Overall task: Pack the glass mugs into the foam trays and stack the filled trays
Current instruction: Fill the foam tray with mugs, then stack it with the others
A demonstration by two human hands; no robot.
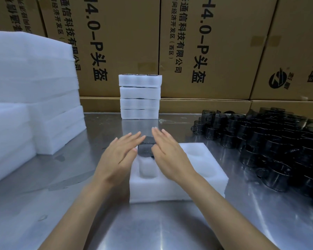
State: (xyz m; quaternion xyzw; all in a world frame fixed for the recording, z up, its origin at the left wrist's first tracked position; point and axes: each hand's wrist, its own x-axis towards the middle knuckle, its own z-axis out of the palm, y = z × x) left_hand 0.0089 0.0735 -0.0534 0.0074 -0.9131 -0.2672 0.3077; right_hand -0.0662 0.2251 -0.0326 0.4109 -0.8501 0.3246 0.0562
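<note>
Hands (146,152), two, fingers straight, flank one mug (146,148) over tray (179,188); four filled trays (140,97) stacked.

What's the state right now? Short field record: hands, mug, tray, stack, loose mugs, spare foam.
left hand: open, fingers straight, against mug's left side
right hand: open, fingers straight, against mug's right side
mug: dark glass, between both hands, at tray's far-left pocket
tray: other visible pockets empty
stack: four trays, far centre
loose mugs: right
spare foam: left
</note>
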